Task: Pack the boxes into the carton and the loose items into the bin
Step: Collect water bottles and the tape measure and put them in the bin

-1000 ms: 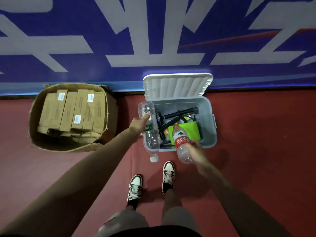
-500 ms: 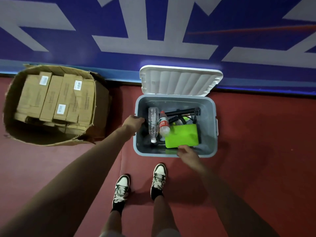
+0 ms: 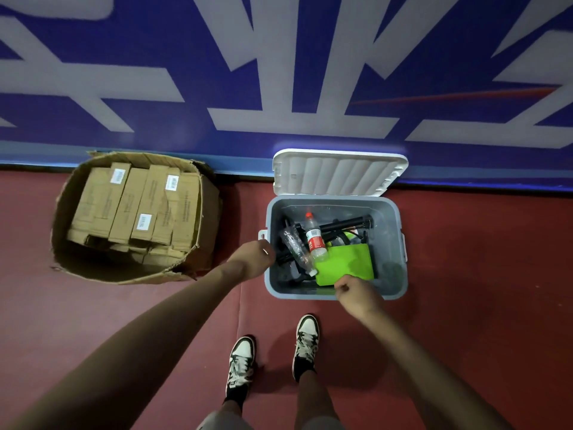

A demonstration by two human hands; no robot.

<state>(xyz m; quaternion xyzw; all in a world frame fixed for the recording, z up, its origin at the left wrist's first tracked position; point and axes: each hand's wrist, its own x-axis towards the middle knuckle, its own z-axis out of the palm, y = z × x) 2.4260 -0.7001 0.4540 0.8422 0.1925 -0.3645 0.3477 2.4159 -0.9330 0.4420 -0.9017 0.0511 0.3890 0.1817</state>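
Head view, looking down: a grey plastic bin (image 3: 389,231) sits on the floor straight ahead of the person, its white ribbed lid (image 3: 338,172) tipped open against the wall behind it. Inside lie the loose items. A water bottle with a red label and red cap (image 3: 314,240) lies beside a clear, crumpled bottle (image 3: 294,246), and both rest partly on a flat bright-green pad (image 3: 344,265). A long black tool (image 3: 347,223) lies slantwise beneath them, towards the far wall of the bin.

The left hand (image 3: 252,257) is at the bin's left wall, just below the side latch, with the fingers curled. Whether it grips the rim cannot be told. The right hand (image 3: 356,293) hangs over the near rim and covers the pad's near corner. Its fingers are curled in, and it is unclear whether they pinch the pad or hold nothing.

To the left of the bin, with a strip of floor between, stands an open, worn cardboard carton (image 3: 93,268). Brown boxes (image 3: 133,206) fill its far side in rows, some bearing white barcode labels.

Nearer the viewer, two black-and-white sneakers (image 3: 242,364) stand on the dark red floor (image 3: 480,274). Behind everything runs a blue wall (image 3: 279,88) with large white lettering.
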